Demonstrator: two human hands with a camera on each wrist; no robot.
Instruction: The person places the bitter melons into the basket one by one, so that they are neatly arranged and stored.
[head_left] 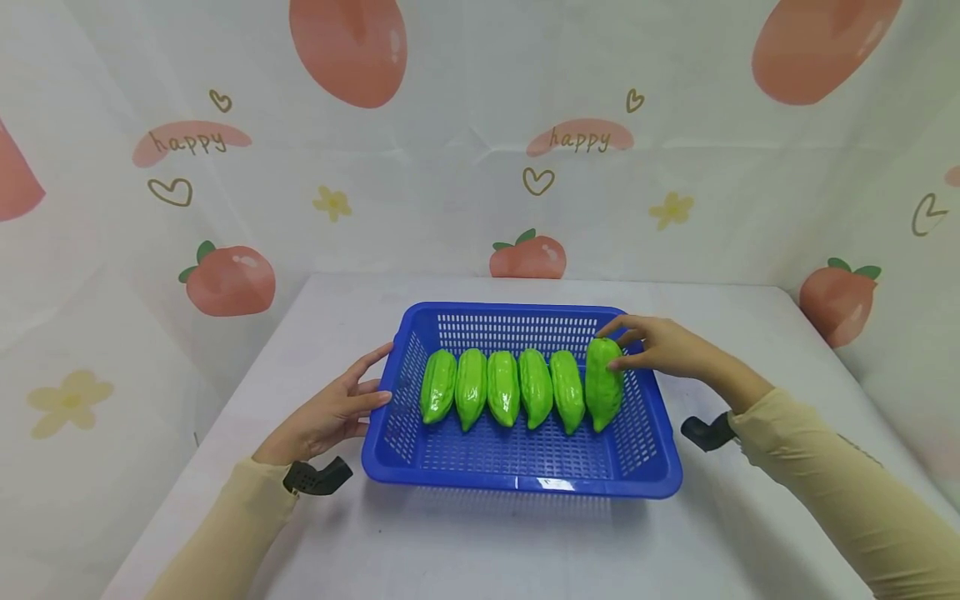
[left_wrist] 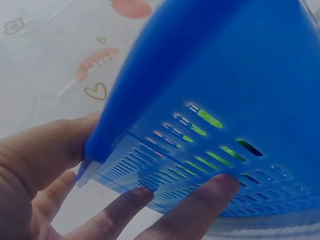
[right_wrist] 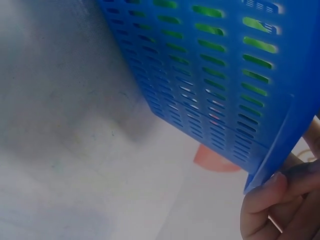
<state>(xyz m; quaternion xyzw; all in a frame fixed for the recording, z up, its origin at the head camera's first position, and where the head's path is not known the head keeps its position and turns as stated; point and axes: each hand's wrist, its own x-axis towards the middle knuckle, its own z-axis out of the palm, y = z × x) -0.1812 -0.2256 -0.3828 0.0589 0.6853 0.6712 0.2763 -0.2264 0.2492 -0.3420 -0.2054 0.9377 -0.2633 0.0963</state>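
A blue plastic basket (head_left: 517,484) with slotted walls is in front of me. Inside it, several glossy green bitter melons (head_left: 502,387) lie side by side in a row, narrow ends towards me. At the right end of that row, my right hand (head_left: 652,343) pinches the upper part of another bitter melon (head_left: 604,392) between thumb and fingers. My left hand (head_left: 330,412) holds the basket's left rim; in the left wrist view its fingers (left_wrist: 190,207) lie against the outer wall. The basket's rim hides the pinched melon in the right wrist view.
The basket stands on a white-covered table (head_left: 465,554). Behind and at both sides hangs a white cloth (head_left: 450,192) printed with peaches, hearts and flowers. A black wrist mount (head_left: 318,477) on my left arm sits close to the basket; another mount (head_left: 707,433) is on the right.
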